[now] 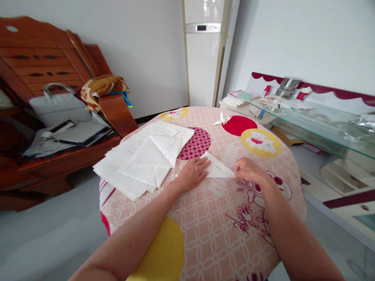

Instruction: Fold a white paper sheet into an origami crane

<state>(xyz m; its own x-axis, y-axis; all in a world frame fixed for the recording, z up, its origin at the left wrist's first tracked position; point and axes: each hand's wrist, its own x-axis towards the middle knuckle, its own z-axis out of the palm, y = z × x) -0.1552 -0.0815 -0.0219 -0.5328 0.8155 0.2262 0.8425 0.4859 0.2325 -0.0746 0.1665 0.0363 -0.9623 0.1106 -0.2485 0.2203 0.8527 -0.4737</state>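
A white sheet of paper (pixel 216 168), folded into a triangle, lies flat on the patterned tablecloth (pixel 202 218) in front of me. My left hand (pixel 191 175) rests on its left end, palm down, with the fingers stretched out. At the right corner of the triangle, my right hand (pixel 247 171) is curled closed with the paper's tip at its fingers. Left of my left hand is a stack of printed sheets (pixel 129 175), with a partly folded sheet (pixel 158 150) on top. A small folded paper crane (pixel 222 118) sits toward the table's far edge.
A wooden bench (pixel 47 156) on the left holds a grey bag (pixel 61 103), a laptop (pixel 84 132) and a brown cloth (pixel 102 88). To the right is a glass-topped cabinet (pixel 316 121) with papers and small items. A tall white air conditioner (pixel 203 62) stands behind the round table.
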